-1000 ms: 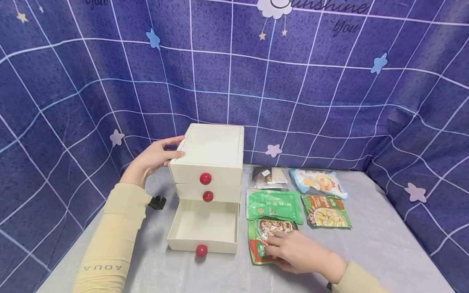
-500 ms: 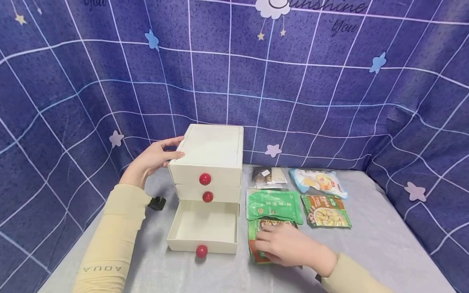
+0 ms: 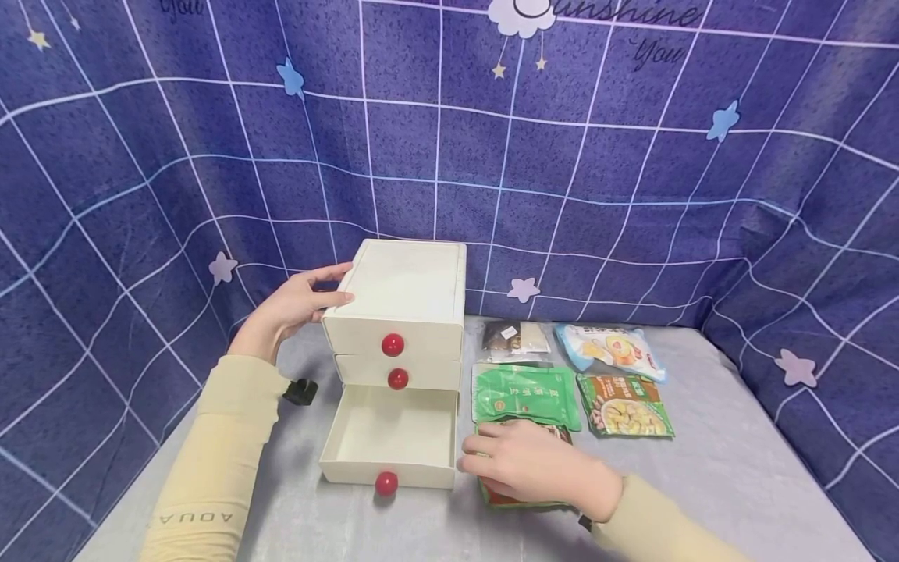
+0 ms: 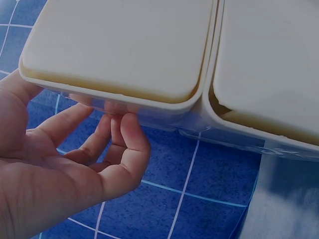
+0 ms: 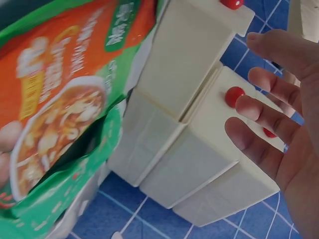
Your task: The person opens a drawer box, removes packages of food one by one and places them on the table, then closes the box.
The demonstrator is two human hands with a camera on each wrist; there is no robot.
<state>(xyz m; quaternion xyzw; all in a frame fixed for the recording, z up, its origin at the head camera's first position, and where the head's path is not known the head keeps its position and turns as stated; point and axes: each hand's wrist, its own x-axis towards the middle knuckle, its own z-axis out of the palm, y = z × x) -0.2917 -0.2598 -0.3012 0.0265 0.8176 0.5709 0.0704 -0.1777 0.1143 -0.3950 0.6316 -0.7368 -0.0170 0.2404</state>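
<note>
A white three-drawer cabinet (image 3: 414, 281) has its bottom drawer (image 3: 428, 474) pulled out, and the upper two are pushed in. My left hand (image 3: 295, 303) steadies the cabinet's left side, thumb at the top edge, bent fingertips against the side wall. My right hand (image 3: 523, 462) hovers over a green and orange soup-picture food pouch (image 5: 65, 99), mostly covering it in the head view. Its fingers point left toward the open drawer's right wall. Nothing lies between the spread fingers of that hand in the right wrist view. The drawer's red knob (image 3: 386, 484) faces the front.
Behind the pouch lies a green packet (image 3: 523, 394). Farther back are a clear bag with dark contents (image 3: 516, 341) and a blue-white snack bag (image 3: 611, 349). A brown-green packet (image 3: 625, 406) lies to the right. A blue grid curtain (image 3: 449, 156) surrounds the grey tabletop (image 3: 737, 468).
My right hand has slid left across the soup-picture pouch toward the open drawer, and the pouch stays on the table. My left hand keeps its place on the cabinet.
</note>
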